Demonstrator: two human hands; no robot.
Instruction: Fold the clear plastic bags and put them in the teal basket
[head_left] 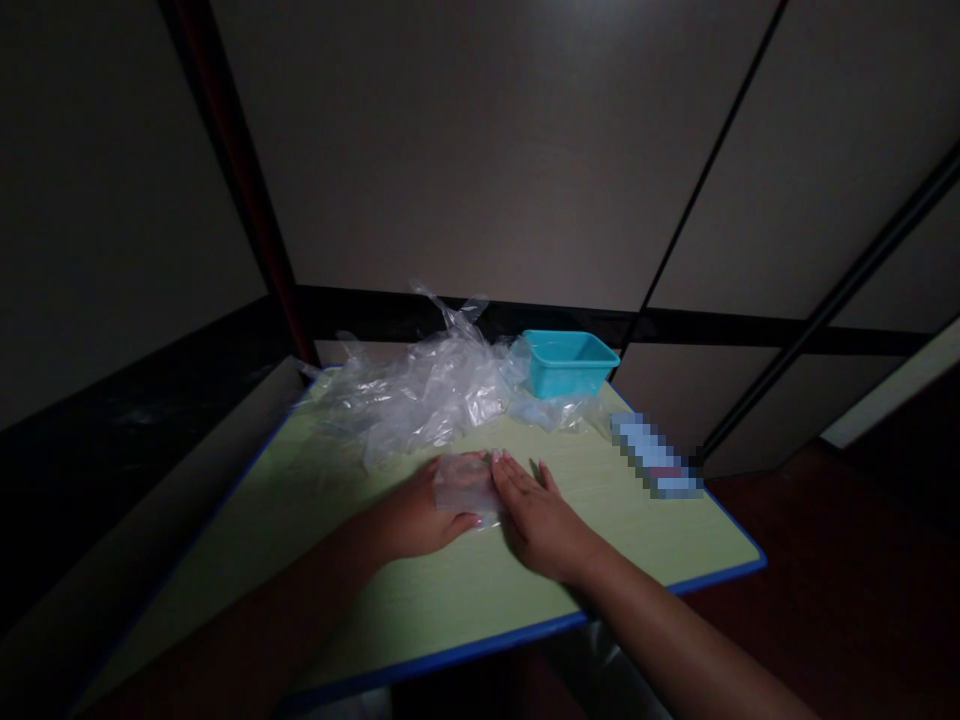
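Observation:
A small folded piece of clear plastic point(461, 490), probably a bag, lies across the fingers of my left hand point(416, 515) on the table. Those fingers show faintly through the film, stretched out, with the thumb apart from them near the plastic's lower edge. My right hand point(536, 515) is laid flat against the right side of the same plastic, fingers straight and its thumb side toward my left hand. Behind both hands sits a loose heap of crumpled clear plastic bags point(427, 390).
The pale green table point(300, 580) has a blue edge. At its back right stands a turquoise plastic basin point(570, 375), with more clear plastic before it. A blurred-out light blue object point(652, 455) lies near the right edge. Panelled walls point(487, 150) rise behind the table.

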